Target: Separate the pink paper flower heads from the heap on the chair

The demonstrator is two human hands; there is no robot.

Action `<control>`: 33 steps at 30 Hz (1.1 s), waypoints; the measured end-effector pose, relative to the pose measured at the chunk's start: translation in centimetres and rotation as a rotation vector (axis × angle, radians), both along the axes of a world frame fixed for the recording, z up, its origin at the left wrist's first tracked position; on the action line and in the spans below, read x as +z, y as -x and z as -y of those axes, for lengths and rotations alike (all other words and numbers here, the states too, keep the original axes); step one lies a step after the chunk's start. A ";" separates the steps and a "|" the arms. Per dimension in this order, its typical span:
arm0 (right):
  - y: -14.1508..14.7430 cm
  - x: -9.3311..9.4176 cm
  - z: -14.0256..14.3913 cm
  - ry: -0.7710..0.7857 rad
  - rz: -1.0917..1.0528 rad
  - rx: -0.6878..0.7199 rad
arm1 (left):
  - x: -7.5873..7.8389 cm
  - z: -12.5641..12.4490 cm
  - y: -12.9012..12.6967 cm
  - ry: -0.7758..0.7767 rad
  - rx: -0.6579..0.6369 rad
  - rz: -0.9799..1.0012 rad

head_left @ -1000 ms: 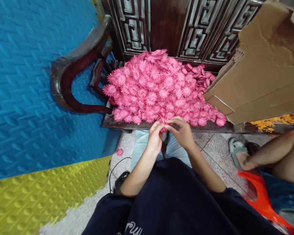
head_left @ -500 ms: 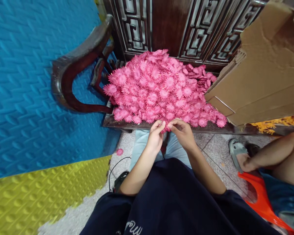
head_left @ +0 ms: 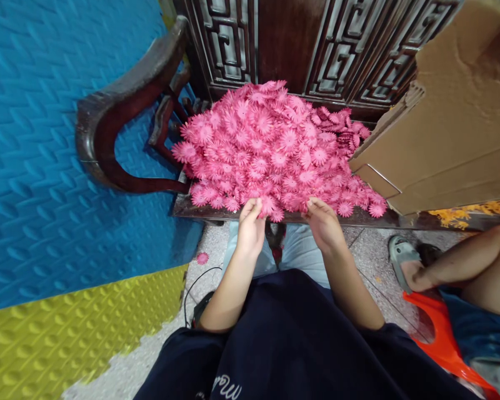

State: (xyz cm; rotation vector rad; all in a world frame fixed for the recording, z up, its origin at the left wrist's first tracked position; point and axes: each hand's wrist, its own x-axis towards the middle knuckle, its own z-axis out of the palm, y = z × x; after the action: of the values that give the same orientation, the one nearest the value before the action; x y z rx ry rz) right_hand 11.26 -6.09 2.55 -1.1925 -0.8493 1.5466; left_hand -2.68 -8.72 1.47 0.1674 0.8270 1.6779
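A big heap of pink paper flowers (head_left: pixel 270 144) covers the seat of a dark wooden bench (head_left: pixel 183 206). Both hands are at the heap's near edge, a hand's width apart. My left hand (head_left: pixel 250 229) pinches a pink flower (head_left: pixel 269 206) at the rim of the heap with thumb and fingers. My right hand (head_left: pixel 325 226) has its fingertips pushed in among the flowers at the seat's front edge; what they hold is hidden. My knees in pale trousers sit just under the hands.
A cardboard box (head_left: pixel 450 122) leans on the bench at the right. Another person's leg (head_left: pixel 462 266), grey sandal (head_left: pixel 400 255) and an orange stool (head_left: pixel 445 339) are at the right. Blue mat (head_left: pixel 45 139) and yellow mat (head_left: pixel 66 333) lie left; one flower (head_left: pixel 202 258) and a cable (head_left: pixel 194 291) lie on the floor.
My hands were together just below the seat edge working one flower; they have separated and moved up to the heap's rim, the right hand reaching into the flowers.
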 end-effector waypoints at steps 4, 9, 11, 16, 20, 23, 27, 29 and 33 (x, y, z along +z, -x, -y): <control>0.2 -0.2 -0.3 0.034 0.000 -0.011 | -0.3 -0.5 0.3 0.034 0.032 -0.035; 1.1 -0.2 -0.3 0.087 -0.053 -0.013 | -1.3 -0.3 -0.8 0.063 -0.008 -0.050; 1.3 -0.4 -0.3 0.095 -0.054 -0.036 | -1.3 -0.4 -0.7 0.053 0.028 -0.162; 1.3 -1.3 -0.5 0.064 0.033 -0.050 | 2.6 -4.8 2.2 -0.042 0.203 -0.782; 1.4 -1.7 -0.3 0.010 0.108 -0.024 | 6.8 -11.9 6.1 -0.048 0.282 -1.185; 1.5 -1.7 -0.1 0.005 0.137 -0.031 | 7.0 -15.3 8.0 -0.036 0.254 -1.343; 1.6 -1.6 0.1 0.010 0.128 -0.001 | 3.9 -14.8 8.1 0.000 0.326 -1.306; 1.6 -1.5 0.0 0.013 0.125 0.005 | 2.5 -13.0 7.4 0.020 0.361 -1.242; 1.9 -1.5 0.1 -0.008 0.091 -0.038 | 1.4 -8.2 4.8 0.074 0.411 -1.173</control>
State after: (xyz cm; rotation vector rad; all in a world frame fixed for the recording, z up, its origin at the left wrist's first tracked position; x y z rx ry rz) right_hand 9.36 -6.22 1.07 -1.2744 -0.8861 1.4665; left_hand -7.47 -0.54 2.90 1.0517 1.8744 1.8620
